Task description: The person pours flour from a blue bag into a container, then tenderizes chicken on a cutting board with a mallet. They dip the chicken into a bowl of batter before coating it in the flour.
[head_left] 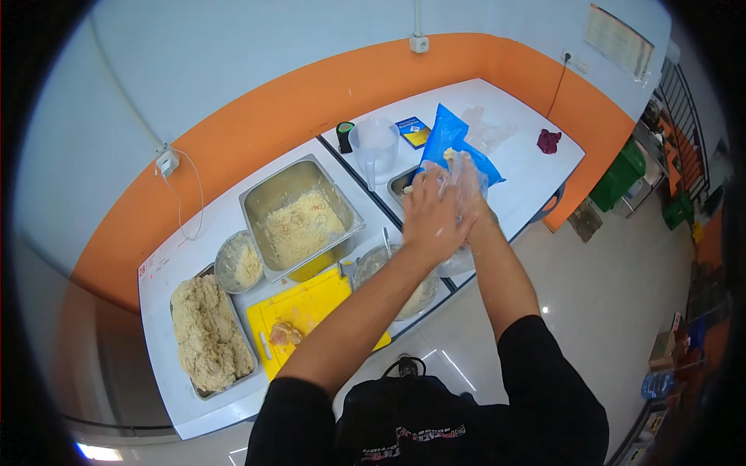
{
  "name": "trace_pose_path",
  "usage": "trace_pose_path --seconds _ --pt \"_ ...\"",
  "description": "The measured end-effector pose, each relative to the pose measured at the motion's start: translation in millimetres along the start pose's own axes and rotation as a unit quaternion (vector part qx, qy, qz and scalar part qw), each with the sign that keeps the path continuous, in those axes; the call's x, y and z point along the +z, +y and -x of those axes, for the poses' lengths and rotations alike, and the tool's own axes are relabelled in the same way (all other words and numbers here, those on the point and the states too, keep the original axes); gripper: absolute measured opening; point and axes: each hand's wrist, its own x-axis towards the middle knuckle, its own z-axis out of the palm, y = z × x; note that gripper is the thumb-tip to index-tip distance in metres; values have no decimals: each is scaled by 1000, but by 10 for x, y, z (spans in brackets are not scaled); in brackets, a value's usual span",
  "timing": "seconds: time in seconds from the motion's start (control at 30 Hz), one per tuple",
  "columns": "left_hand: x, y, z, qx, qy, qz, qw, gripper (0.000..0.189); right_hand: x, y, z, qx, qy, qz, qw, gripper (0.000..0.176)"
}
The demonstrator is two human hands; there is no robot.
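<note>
My left hand [432, 221] is bare, its fingers stretched forward beside my right hand and touching the clear plastic there. My right hand [466, 186] is wrapped in what looks like a thin clear plastic glove; its fingers are partly hidden and blurred. Pale crumbs cling near its fingertips. Just beyond both hands lies a blue plastic bag [443, 136]. A small metal tray [398, 185] is partly covered by the bag and my left hand. Below my forearms stands a bowl [420, 299] of pale wet mix with a metal utensil in it.
A deep steel pan [264, 190] holds crumbly coating, beside a small bowl [227, 264]. Coated pieces heap on a tray [247, 353]. Raw meat [285, 334] lies on a yellow cutting board [311, 291]. A clear measuring jug [374, 140] and dark red cloth [549, 141] stand farther back.
</note>
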Motion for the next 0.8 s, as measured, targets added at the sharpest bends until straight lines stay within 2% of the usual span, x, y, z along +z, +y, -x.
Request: trace_pose_path --seconds 0.03,0.1,0.13,0.17,0.23,0.3,0.33,0.4,0.5,0.57,0.63,0.73,0.8 --pt "182 18 -133 -16 -1 -42 999 44 -62 -9 -45 7 -6 0 1000 69" --pt "444 -33 -328 -58 -1 -80 995 41 -155 11 -206 -52 153 207 965 58" --pt "563 -108 -398 -76 -12 -62 995 39 -170 53 -279 -72 170 256 949 58" --pt "651 -199 -425 -99 -22 -45 994 37 -165 123 -287 -87 149 241 955 57" --pt "768 -326 -389 -90 8 -2 996 33 -148 200 -285 -73 104 173 977 57" --pt "853 -319 -302 7 74 -45 996 31 -108 234 -242 -43 76 119 989 56" --pt "854 -291 -245 -6 76 -51 996 31 -92 233 -227 -32 69 105 991 55" --pt "860 -218 -174 26 41 7 999 28 -78 215 -210 -14 59 89 994 54" --pt "821 -218 -49 -26 22 64 997 25 -49 191 -235 5 55 78 995 53" --pt "788 -237 -4 -43 45 73 995 24 -27 163 -266 18 54 73 996 52" --pt "619 -221 63 -56 66 82 993 23 28 124 -293 26 59 72 995 52" --pt "148 -248 427 -102 67 196 973 23 149 68 -262 32 74 72 994 51" --pt "-311 -366 949 -104 64 194 973 25 291 125 -48 11 -64 26 998 26"
